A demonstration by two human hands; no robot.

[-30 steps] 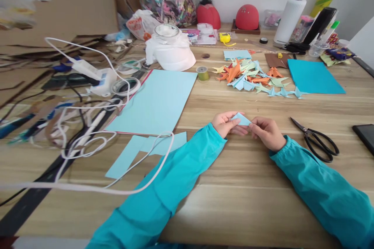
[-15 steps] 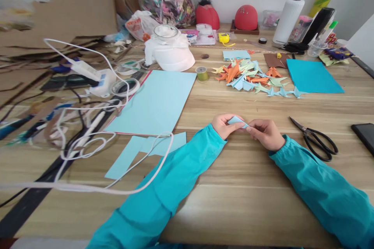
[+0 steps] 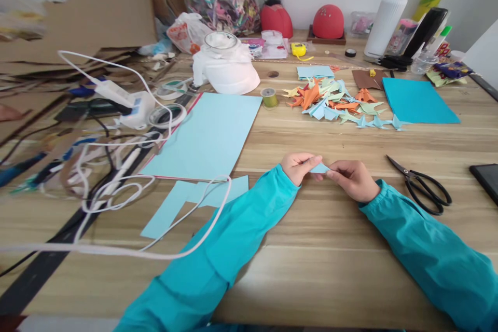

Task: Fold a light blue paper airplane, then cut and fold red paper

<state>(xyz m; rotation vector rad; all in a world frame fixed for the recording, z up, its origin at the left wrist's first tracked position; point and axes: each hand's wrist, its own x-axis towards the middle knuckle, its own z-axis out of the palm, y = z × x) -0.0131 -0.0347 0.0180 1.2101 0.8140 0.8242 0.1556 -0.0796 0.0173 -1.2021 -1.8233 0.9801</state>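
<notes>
A small folded piece of light blue paper (image 3: 319,168) is held between my two hands above the wooden table. My left hand (image 3: 299,167) pinches its left side, thumb on top, and covers part of it. The fingertips of my right hand (image 3: 350,179) grip its right end. Beyond the hands lies a pile of folded paper cranes (image 3: 324,101) in orange, pale green and light blue. Black-handled scissors (image 3: 422,184) rest to the right of my right hand, blades pointing away. Cut light blue paper strips (image 3: 167,210) lie left of my left forearm.
Large light blue sheets (image 3: 206,135) lie at left, with a spool of thread (image 3: 268,97) beside them. A white cable (image 3: 223,207) loops over the strips near my left sleeve. Bright blue paper (image 3: 420,100) lies at back right, and a black phone-like object (image 3: 486,179) at the right edge.
My left thumb has moved up and over the folded paper, so less of its upper part shows. My right hand stays at the paper's right end. A blurred hand-like shape appears at the far left edge.
</notes>
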